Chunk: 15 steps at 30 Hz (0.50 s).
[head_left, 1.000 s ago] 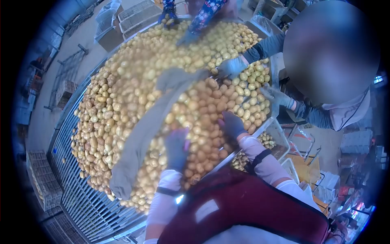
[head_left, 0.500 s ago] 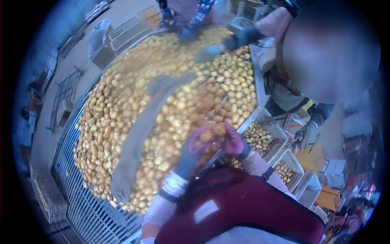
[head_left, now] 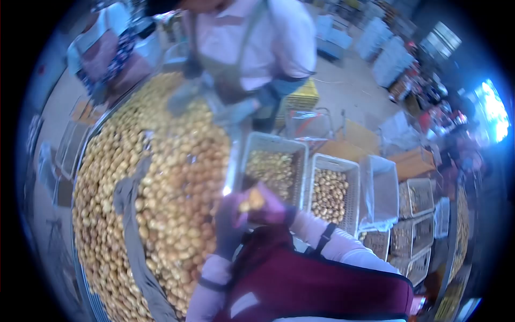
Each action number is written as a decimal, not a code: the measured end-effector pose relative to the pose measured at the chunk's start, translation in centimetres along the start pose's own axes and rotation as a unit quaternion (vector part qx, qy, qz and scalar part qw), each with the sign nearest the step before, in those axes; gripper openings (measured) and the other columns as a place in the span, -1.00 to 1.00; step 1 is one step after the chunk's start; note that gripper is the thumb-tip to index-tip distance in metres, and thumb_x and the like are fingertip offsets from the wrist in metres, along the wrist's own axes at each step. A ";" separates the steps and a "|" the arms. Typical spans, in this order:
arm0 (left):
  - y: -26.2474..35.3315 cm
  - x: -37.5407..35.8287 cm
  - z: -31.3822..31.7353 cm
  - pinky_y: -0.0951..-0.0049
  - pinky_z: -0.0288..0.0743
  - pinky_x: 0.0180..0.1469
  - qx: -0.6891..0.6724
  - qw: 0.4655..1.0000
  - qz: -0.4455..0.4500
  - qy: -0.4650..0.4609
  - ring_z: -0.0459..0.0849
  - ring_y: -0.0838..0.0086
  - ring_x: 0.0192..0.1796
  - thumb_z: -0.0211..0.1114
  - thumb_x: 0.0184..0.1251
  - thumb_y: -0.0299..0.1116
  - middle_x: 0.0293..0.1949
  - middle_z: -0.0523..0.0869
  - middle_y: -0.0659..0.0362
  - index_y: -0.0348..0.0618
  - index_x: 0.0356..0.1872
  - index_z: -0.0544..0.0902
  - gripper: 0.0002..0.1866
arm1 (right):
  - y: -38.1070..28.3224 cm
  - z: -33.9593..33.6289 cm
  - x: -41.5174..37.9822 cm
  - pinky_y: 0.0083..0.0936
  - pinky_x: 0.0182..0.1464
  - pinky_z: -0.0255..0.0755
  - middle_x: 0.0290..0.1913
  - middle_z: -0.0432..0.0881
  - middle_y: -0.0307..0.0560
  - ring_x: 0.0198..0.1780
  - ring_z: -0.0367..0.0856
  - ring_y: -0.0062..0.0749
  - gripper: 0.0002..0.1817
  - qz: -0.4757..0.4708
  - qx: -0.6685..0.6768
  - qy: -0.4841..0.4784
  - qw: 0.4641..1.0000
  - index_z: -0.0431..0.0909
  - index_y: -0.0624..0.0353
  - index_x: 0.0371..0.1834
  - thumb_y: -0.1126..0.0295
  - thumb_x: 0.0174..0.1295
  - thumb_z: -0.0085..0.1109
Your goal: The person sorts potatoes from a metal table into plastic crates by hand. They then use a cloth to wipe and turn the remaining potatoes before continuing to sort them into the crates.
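Round yellow-brown pieces of produce [head_left: 253, 200], like small potatoes or kiwifruit, sit between my hands in front of my dark red apron [head_left: 316, 273]. My left hand [head_left: 229, 219], in a purple glove, curls around them from the left. From the other side my right hand [head_left: 271, 208], gloved alike, closes on them. Blur hides the exact number and which fingers touch each piece. Both hands are just past the right edge of a large heap of the same produce [head_left: 182, 225], near a crate [head_left: 301, 182] of smaller pieces.
A grey cloth strip [head_left: 131, 231] lies along the heap. Filled white crates [head_left: 351, 198] and a plastic-lined box [head_left: 380, 188] stand on the right. Across the table, a co-worker's gloved hands [head_left: 190, 96] reach over the heap; another person [head_left: 102, 59] stands far left.
My view has swung right, bringing more crates into sight. My hands, still holding produce, have moved from over the heap to beside the crates.
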<state>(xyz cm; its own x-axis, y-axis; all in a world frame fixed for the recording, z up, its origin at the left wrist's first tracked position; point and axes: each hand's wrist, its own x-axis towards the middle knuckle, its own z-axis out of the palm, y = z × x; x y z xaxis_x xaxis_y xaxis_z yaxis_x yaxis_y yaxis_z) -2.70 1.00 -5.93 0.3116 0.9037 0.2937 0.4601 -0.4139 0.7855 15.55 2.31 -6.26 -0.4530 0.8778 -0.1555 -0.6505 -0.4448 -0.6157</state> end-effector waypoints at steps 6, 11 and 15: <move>-2.3 -3.6 -1.4 0.15 0.12 0.54 0.022 0.997 -0.056 -0.045 0.25 0.07 0.54 0.35 0.27 -0.36 0.48 0.33 -0.08 -0.29 0.50 0.25 -0.22 | 0.8 -11.5 -2.5 -0.18 -0.04 0.58 -0.28 0.71 -0.06 -0.19 0.70 -0.20 -0.55 -0.112 -0.050 0.203 0.971 0.63 0.22 -0.21 0.00 0.44 0.02; -6.4 -11.4 -12.1 0.19 0.12 0.53 0.142 0.959 -0.184 0.163 0.28 0.16 0.51 0.22 0.45 -0.34 0.46 0.35 -0.05 -0.31 0.50 0.24 -0.34 | -11.6 -27.7 -9.5 -0.23 -0.10 0.53 -0.25 0.59 -0.09 -0.22 0.57 -0.20 -0.56 -0.266 0.176 0.338 0.885 0.51 0.15 -0.20 -0.07 0.38 0.05; -9.7 -16.3 -21.4 0.19 0.30 0.43 0.319 0.867 -0.239 0.299 0.34 0.17 0.46 0.21 0.50 -0.29 0.43 0.37 -0.16 -0.41 0.46 0.28 -0.37 | -18.9 -33.0 -8.7 -0.31 0.30 0.36 0.21 0.47 0.03 0.22 0.44 -0.19 -0.46 -0.318 -0.464 0.573 0.596 0.34 0.22 0.35 0.07 0.47 0.02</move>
<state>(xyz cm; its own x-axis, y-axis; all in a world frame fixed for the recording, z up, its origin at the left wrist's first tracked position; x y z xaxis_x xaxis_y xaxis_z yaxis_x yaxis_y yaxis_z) -30.03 -7.37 -6.70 -0.4399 0.8052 0.3977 0.8435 0.2184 0.4907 51.95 8.93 -18.72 0.7653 0.5973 0.2397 0.3897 -0.1336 -0.9112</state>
